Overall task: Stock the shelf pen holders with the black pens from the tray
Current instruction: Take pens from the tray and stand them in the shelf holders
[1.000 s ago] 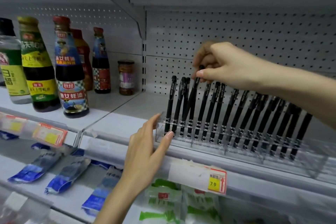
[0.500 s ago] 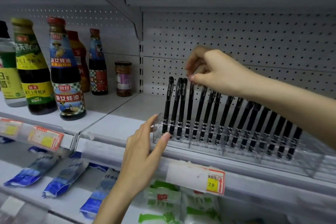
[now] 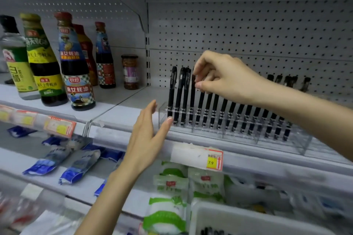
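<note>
Head view, right hand (image 3: pixel 225 76) pinching pen (image 3: pixel 192 105)

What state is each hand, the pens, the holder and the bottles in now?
right hand, pinches the top of the fourth pen
left hand, fingers straight, thumb touching the pen holder
fourth pen, standing in its slot
other black pens, standing in a row in the holder
sauce bottles, upright, capped

Grey pegboard wall (image 3: pixel 248 30) backs white metal shelves (image 3: pixel 122 101).
</note>
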Demonstrator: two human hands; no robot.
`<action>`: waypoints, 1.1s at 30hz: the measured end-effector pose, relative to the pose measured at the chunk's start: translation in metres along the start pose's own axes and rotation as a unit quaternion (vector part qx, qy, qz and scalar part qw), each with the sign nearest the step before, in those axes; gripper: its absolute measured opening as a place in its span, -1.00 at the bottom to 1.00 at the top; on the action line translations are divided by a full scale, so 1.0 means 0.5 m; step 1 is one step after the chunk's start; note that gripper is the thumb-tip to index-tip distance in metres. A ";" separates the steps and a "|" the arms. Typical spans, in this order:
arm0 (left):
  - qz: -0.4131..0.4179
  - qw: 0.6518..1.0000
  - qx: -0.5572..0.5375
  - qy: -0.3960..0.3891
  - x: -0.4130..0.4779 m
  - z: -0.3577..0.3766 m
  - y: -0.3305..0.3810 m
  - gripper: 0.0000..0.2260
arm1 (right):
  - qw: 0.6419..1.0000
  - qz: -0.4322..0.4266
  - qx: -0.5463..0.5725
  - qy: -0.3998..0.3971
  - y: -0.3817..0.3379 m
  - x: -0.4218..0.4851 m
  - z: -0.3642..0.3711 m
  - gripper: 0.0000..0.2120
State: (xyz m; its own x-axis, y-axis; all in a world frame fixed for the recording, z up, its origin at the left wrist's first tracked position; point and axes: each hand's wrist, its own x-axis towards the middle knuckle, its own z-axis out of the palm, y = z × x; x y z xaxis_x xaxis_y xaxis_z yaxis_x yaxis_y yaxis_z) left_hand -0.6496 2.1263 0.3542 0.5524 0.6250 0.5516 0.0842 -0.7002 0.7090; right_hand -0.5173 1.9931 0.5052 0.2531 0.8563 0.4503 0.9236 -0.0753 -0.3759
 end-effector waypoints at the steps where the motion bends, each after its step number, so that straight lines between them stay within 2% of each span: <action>1: 0.016 1.000 0.014 0.018 -0.010 -0.006 0.007 -0.31 | 1.000 0.002 0.006 -0.010 0.000 -0.019 0.007 -0.84; 4: 0.076 0.994 0.042 0.065 -0.069 -0.011 0.041 -0.45 | 0.998 0.009 0.051 -0.039 0.001 -0.091 0.037 -0.82; 7: 0.073 0.995 -0.009 0.068 -0.174 0.014 0.060 -0.55 | 0.993 0.026 0.098 -0.069 0.019 -0.184 0.087 -0.82; 10: 0.013 0.998 -0.055 0.025 -0.312 0.070 0.035 -0.59 | 0.985 0.061 0.122 -0.102 0.064 -0.300 0.166 -0.81; 13: -0.110 0.989 -0.091 -0.046 -0.424 0.129 -0.003 -0.58 | 0.972 0.146 0.121 -0.140 0.138 -0.412 0.255 -0.82; 15: -0.168 0.977 -0.077 -0.103 -0.468 0.160 -0.026 -0.57 | 0.955 0.208 0.119 -0.172 0.190 -0.470 0.308 -0.87; 18: -0.201 0.962 -0.054 -0.174 -0.492 0.187 -0.044 -0.49 | 0.939 0.260 0.108 -0.197 0.241 -0.524 0.367 -0.83; 22: -0.202 0.953 -0.045 -0.222 -0.502 0.199 -0.050 -0.52 | 0.947 0.221 0.017 -0.231 0.250 -0.545 0.402 -0.63; 33: -0.209 0.954 -0.068 -0.203 -0.525 0.201 -0.063 -0.54 | 0.959 0.192 0.020 -0.206 0.226 -0.603 0.451 -0.57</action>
State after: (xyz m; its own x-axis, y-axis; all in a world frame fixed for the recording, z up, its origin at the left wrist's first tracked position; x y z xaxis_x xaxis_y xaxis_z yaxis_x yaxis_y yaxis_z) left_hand -0.7137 1.9497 0.1429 0.7722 0.6353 0.0110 0.2755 -0.3504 0.8952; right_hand -0.5543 1.8419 0.1444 0.4289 0.8995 -0.0834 0.7719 -0.4129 -0.4835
